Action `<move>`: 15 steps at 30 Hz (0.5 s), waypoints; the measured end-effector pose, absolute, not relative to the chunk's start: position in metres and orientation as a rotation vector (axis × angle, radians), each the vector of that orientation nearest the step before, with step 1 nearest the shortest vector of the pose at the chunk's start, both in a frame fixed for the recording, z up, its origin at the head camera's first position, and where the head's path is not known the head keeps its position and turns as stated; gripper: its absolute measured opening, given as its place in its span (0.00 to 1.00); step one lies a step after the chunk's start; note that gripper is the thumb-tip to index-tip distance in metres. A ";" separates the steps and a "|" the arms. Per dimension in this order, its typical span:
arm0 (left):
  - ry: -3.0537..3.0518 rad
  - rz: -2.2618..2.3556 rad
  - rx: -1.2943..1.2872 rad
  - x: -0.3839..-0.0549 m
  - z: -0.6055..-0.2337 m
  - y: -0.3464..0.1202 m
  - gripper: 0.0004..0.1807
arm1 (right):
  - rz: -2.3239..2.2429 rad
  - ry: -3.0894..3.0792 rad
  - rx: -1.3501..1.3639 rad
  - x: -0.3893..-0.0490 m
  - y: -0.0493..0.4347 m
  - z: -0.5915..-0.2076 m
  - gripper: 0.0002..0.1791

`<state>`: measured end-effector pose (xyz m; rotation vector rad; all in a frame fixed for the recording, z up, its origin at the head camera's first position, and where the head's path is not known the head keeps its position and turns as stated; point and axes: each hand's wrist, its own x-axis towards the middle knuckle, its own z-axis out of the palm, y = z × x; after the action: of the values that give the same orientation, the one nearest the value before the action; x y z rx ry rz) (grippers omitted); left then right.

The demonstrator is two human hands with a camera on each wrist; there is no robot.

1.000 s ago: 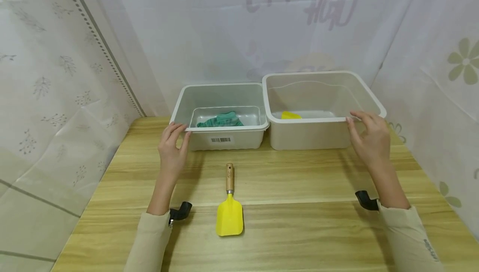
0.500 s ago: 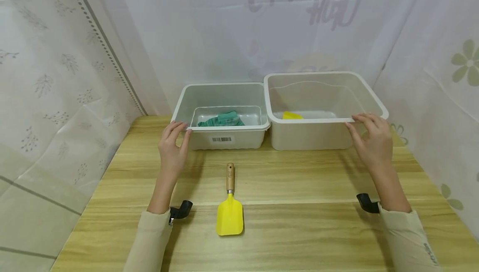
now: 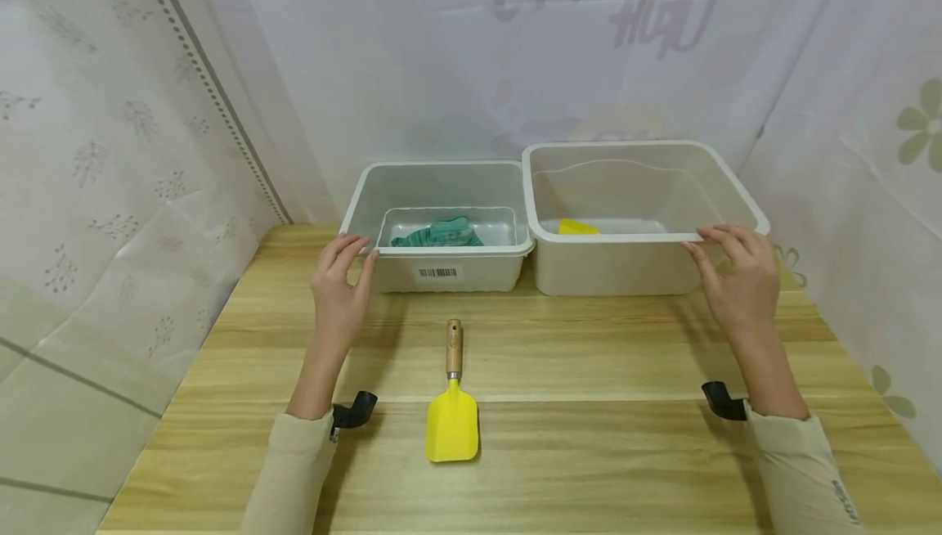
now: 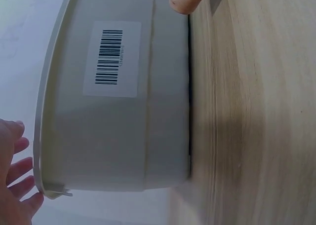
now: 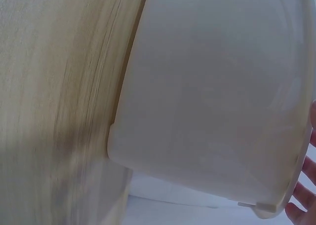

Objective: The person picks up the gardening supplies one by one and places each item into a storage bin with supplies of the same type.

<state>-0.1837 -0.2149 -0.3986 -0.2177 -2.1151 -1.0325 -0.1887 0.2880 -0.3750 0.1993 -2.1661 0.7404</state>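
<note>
My left hand point(image 3: 341, 294) is at the front left corner of the left plastic bin point(image 3: 489, 271), its fingertips touching the rim. At the front right of the taller right plastic bin point(image 3: 611, 265), my right hand point(image 3: 743, 285) rests its fingertips on the rim. Green striped fabric point(image 3: 441, 233), of unclear kind, lies in the left bin. A yellow piece point(image 3: 576, 227) shows in the right bin, partly hidden by its front wall. Between my forearms lies a yellow hand shovel point(image 3: 452, 424), its wooden handle towards the bins. Both wrist views show fingers at the rims.
The bins stand side by side at the back of the wooden table point(image 3: 589, 453), against a printed cloth backdrop point(image 3: 441, 69). A second patterned cloth point(image 3: 110, 150) hangs at the left. A barcode label point(image 4: 112, 58) is on the left bin's front.
The head view has shifted slightly. Both hands stay at the bin rims, and the bins and hand shovel keep their places.
</note>
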 end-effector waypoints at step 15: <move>-2.107 -0.938 -0.325 -0.177 -0.397 -0.213 0.10 | 0.753 -2.168 0.163 -0.189 0.289 -0.377 0.15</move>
<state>-0.1771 -0.2129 -0.3974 -0.3249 -2.1071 -0.9378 -0.1892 0.2886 -0.3773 0.1627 -2.1683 0.7533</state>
